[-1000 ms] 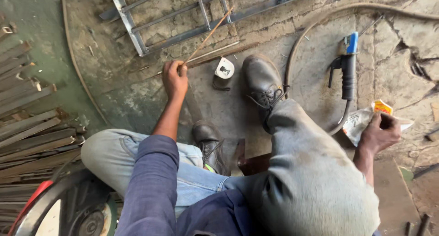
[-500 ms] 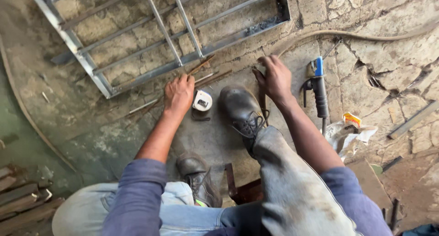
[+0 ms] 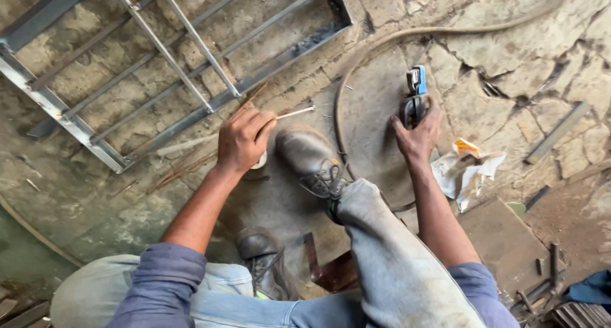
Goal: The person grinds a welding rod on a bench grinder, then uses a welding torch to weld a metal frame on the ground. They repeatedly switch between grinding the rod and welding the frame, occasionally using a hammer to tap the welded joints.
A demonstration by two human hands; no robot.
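Left hand (image 3: pixel 244 139) pinched around a thin welding rod (image 3: pixel 294 113) pointing away past the boot (image 3: pixel 310 159); right hand (image 3: pixel 417 132) clasped over the blue-tipped electrode holder (image 3: pixel 415 99), well right of that boot.

The left hand (image 3: pixel 242 140) pinches a thin welding rod (image 3: pixel 294 113) with a pale, matt coating. The right hand (image 3: pixel 417 136) lies on an electrode holder (image 3: pixel 415 99) of dark metal with a blue plastic part. The frame (image 3: pixel 184 61) is bare grey steel, dull and a little rusty. The boot (image 3: pixel 312 159) is worn, dusty leather. The floor (image 3: pixel 509 61) is rough, cracked concrete. The bag (image 3: pixel 468 169) is crumpled thin plastic.
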